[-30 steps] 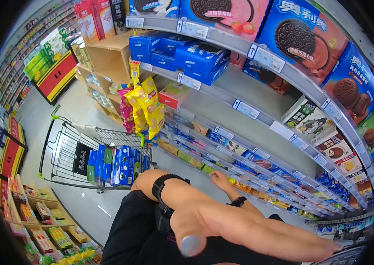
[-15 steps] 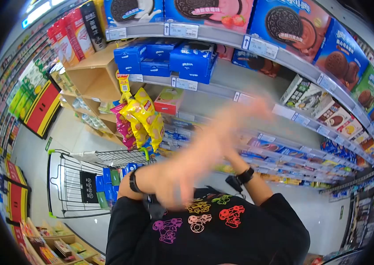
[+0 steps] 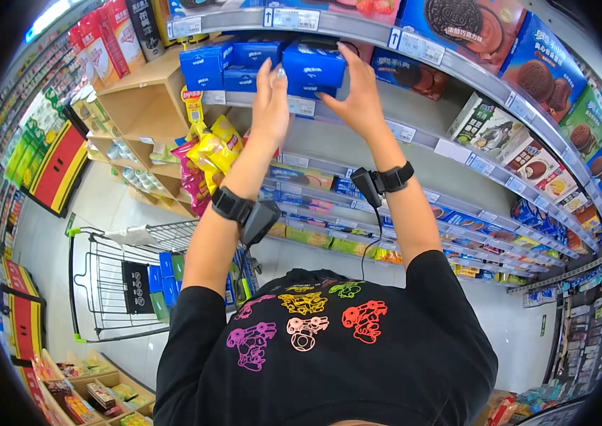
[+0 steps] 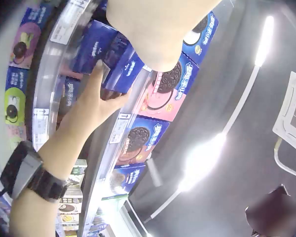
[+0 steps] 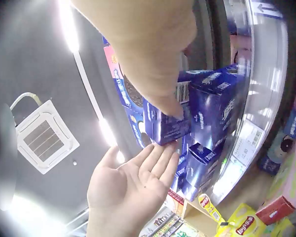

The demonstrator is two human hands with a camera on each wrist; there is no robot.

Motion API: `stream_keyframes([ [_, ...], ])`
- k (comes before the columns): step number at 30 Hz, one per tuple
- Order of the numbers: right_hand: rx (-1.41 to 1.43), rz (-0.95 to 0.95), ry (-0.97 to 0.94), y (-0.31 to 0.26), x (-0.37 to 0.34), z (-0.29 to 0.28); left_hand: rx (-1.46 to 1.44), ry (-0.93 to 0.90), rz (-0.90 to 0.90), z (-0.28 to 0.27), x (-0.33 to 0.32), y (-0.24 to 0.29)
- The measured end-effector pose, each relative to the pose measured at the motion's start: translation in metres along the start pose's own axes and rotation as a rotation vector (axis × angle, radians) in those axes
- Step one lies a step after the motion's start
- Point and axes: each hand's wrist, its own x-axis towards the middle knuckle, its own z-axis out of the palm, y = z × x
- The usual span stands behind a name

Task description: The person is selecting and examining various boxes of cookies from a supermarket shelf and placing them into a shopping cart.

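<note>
Having reached the shelf (image 3: 418, 113), the right hand (image 3: 362, 101) is grasping a blue box (image 3: 313, 67), the left hand (image 3: 271, 106) touching straight-fingered, probably beginning removal.

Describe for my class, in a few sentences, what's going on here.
A person in a printed black T-shirt is reaching both hands to a grey store shelf. Their right hand grips a glossy blue rectangular box, and their left hand touches it with straight fingers. Whether the box has been lifted is hard to tell. More blue boxes sit to its left. On the floor, a black wire shopping cart with green trim holds blue and green boxes.
</note>
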Motion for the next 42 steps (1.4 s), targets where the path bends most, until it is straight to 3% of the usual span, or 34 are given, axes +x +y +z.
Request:
stream_keyframes([
  [4,-0.019,0.082,0.018,0.004,0.003,0.003,-0.033,-0.016,0.066,0.006,-0.011,-0.008],
  [8,-0.048,0.033,0.017,-0.002,-0.001,-0.011,-0.462,0.123,-0.320,0.002,-0.024,0.003],
  [11,-0.046,-0.015,0.055,-0.020,-0.015,-0.030,-0.606,-0.027,-0.462,-0.015,-0.028,0.008],
  [15,-0.059,-0.183,0.062,-0.049,-0.054,-0.050,-0.699,-0.139,-0.462,-0.019,-0.040,0.010],
  [17,0.011,-0.276,0.076,-0.063,-0.079,-0.045,-0.880,-0.232,-0.550,-0.021,-0.050,0.025],
  [19,0.004,-0.324,-0.014,-0.076,-0.108,-0.046,-0.855,-0.218,-0.733,-0.030,-0.063,0.021],
  [20,-0.016,-0.317,-0.041,-0.080,-0.126,-0.044,-0.762,-0.211,-0.708,-0.031,-0.070,0.022],
  [23,0.003,-0.089,-0.125,-0.107,-0.156,-0.046,-0.717,-0.175,-0.744,-0.036,-0.098,0.013],
  [27,0.209,0.394,-0.186,-0.120,-0.217,-0.059,-0.847,-0.138,-0.862,-0.036,-0.142,0.010],
  [31,0.827,1.351,-0.228,-0.144,-0.267,-0.093,-0.796,-0.123,-0.857,-0.033,-0.204,0.010],
  [32,1.025,1.444,-0.125,-0.152,-0.289,-0.096,-0.738,-0.118,-0.882,-0.032,-0.222,0.011],
  [34,1.433,1.614,0.073,-0.171,-0.326,-0.101,-0.648,-0.088,-0.914,-0.029,-0.259,0.018],
  [37,1.350,1.829,-0.083,-0.224,-0.352,-0.120,-0.561,-0.035,-0.919,-0.032,-0.323,0.020],
  [40,1.454,1.711,-0.163,-0.264,-0.369,-0.125,-0.576,0.057,-1.026,-0.043,-0.371,0.030],
  [42,1.454,1.733,-0.209,-0.294,-0.383,-0.137,-0.534,0.083,-1.070,-0.059,-0.408,0.023],
])
